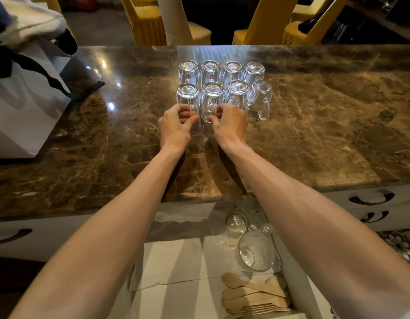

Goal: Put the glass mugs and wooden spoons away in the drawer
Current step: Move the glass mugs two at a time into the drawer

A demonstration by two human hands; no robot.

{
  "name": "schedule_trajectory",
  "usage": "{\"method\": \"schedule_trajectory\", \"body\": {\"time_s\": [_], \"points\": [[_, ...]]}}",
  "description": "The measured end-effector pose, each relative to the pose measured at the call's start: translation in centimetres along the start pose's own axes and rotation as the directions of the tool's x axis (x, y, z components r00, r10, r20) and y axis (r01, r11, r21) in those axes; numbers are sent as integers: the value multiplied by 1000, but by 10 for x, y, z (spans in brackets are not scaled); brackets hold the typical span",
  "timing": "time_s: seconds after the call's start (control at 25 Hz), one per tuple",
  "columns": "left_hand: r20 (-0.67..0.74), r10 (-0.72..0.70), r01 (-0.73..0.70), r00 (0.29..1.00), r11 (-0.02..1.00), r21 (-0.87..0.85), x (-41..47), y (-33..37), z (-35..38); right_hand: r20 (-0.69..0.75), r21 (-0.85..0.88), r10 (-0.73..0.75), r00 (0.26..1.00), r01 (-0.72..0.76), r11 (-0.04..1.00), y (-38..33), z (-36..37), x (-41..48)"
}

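Eight glass mugs (223,88) stood upside down mid-frame. The left hand (176,125) and right hand (230,125) each pinched a front mug's handle.

Tabletop (314,125) dark brown marble, tan veining, glossy; glass mugs (222,81) just beyond both hands clear, colourless; wooden spoons (252,293) in drawer below right hand pale tan; drawer (176,272) lining white; bag (22,107) well left of left hand white, black straps; chairs (263,21) far beyond hands yellow-covered
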State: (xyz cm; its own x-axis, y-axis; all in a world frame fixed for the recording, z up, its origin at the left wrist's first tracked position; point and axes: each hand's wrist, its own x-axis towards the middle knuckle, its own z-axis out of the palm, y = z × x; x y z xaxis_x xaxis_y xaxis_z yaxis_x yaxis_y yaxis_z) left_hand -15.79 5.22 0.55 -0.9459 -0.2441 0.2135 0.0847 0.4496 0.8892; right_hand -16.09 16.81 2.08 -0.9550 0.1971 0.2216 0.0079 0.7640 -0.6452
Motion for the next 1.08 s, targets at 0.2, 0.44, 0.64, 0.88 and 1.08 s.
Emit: {"method": "schedule_trajectory", "body": {"time_s": [0.2, 0.44, 0.64, 0.88, 1.08], "points": [[14, 18, -18, 1000, 1000, 7, -5, 1, -6, 13, 17, -17, 1000, 17, 1000, 1, -1, -6], [7, 45, -45, 999, 999, 2, -13, 7, -13, -4, 74, -44, 999, 44, 996, -5, -12, -10], [7, 78, -77, 997, 996, -43, -26, 14, -23, -2, 87, -66, 998, 66, 994, -8, -24, -16], [12, 114, -113, 993, 992, -61, -40, 23, -42, 4, 125, -113, 994, 111, 986, -10, -39, -34], [11, 164, -163, 986, 985, -60, -50, 27, -57, 15, 184, -133, 991, 128, 975, -8, -53, -51]]}}
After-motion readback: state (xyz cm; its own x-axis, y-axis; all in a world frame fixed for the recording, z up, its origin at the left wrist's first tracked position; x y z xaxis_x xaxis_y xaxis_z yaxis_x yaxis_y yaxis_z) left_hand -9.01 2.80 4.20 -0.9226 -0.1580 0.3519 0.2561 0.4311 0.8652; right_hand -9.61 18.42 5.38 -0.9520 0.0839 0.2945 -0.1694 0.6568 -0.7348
